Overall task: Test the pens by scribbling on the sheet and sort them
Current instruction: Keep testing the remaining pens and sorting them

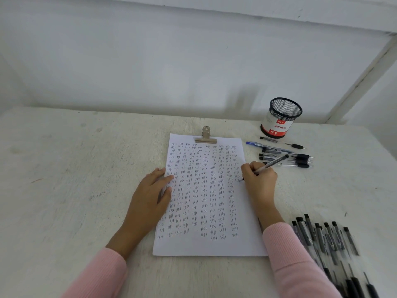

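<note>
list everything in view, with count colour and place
sheet: one, white, full of scribbles, mid table
clip: one, metal, on sheet's top edge
cup: one, black mesh with red and white label, far right
blue pen: one, blue, in front of cup
black pens: several, black and clear, lying by blue pen
pile: many pens, black, near right
table: one, off-white
left hand: one, flat on sheet's left edge
right hand: one, holds pen, tip at sheet's right side
sleeves: two, pink

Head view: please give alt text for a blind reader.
A right hand holds a clear black-ended pen to a white paper sheet covered in writing; the left hand rests on its edge. Rightward are a black mesh cup, a pen row, a pen pile.
</note>
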